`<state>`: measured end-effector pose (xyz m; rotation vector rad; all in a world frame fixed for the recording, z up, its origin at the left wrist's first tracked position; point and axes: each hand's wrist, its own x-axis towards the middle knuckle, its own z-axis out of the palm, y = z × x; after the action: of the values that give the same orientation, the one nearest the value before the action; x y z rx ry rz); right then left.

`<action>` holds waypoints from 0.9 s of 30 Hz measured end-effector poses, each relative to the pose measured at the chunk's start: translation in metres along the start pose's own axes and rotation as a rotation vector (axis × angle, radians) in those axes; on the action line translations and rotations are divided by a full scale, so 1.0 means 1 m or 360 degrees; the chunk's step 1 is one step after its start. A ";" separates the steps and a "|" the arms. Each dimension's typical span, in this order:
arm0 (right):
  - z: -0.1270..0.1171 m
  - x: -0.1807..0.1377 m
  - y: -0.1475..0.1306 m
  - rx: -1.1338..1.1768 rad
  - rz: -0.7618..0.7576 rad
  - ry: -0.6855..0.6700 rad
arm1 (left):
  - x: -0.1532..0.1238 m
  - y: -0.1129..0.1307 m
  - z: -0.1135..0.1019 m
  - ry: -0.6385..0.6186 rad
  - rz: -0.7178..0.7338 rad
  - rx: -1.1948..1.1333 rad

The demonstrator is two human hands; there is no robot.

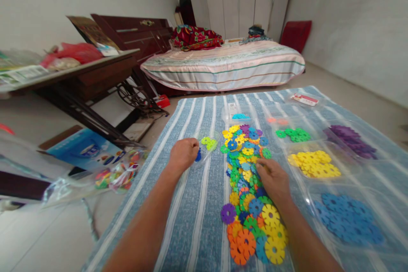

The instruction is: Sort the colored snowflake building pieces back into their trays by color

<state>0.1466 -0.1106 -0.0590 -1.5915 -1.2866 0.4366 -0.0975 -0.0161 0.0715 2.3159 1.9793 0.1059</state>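
My left hand [185, 153] is closed, its fingertips over the edge of a small clear container [215, 136]. Lime-green notched plastic discs [209, 143] lie in that container. A dark blue disc [198, 155] shows just by the left fingertips; whether they grip it I cannot tell. My right hand [274, 178] has its fingers pinched together at the right side of a long pile of mixed-colour notched discs [247, 174]. What those fingers hold, if anything, is hidden. Large orange [246, 242] and yellow discs [274, 250] lie at the pile's near end.
Clear containers on the striped cloth [204, 114] hold sorted discs: light blue [240, 116], green [298, 134], purple [350, 141], yellow [315, 163] and blue [349, 219]. A clear box with a red-and-white card [305, 99] stands far right. Beyond are a bed [223, 66] and a sewing table [95, 66].
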 end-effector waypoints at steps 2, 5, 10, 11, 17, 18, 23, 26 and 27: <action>0.000 0.000 0.000 -0.0001 -0.0011 -0.0004 | 0.009 -0.006 0.002 -0.0145 -0.0019 0.0180; 0.000 0.000 -0.001 -0.0002 -0.0014 -0.0005 | 0.015 -0.009 0.006 -0.0255 -0.0019 0.0276; 0.000 0.000 -0.001 -0.0013 -0.0005 0.0008 | 0.006 0.005 0.003 -0.0109 -0.0005 0.0253; 0.000 0.001 -0.001 -0.0016 -0.0002 0.0007 | 0.001 0.012 0.003 -0.0091 0.0062 0.0155; -0.001 0.002 -0.001 0.0019 0.0012 0.0010 | -0.045 0.074 0.029 -0.0464 0.0623 -0.0649; -0.001 0.002 -0.001 0.0035 0.0010 0.0010 | -0.053 0.084 0.035 -0.0504 0.0646 -0.0667; -0.001 0.003 0.000 0.0101 -0.0009 -0.0002 | -0.071 0.119 0.059 -0.0539 0.0553 -0.0514; -0.001 0.003 0.001 0.0086 -0.0009 0.0008 | -0.071 0.122 0.065 -0.0584 0.0476 -0.0595; -0.001 0.003 0.000 0.0087 -0.0006 0.0013 | -0.070 0.120 0.066 -0.0590 0.0450 -0.0668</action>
<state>0.1490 -0.1083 -0.0577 -1.5439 -1.2610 0.4587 0.0170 -0.1057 0.0206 2.1317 1.3062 0.0920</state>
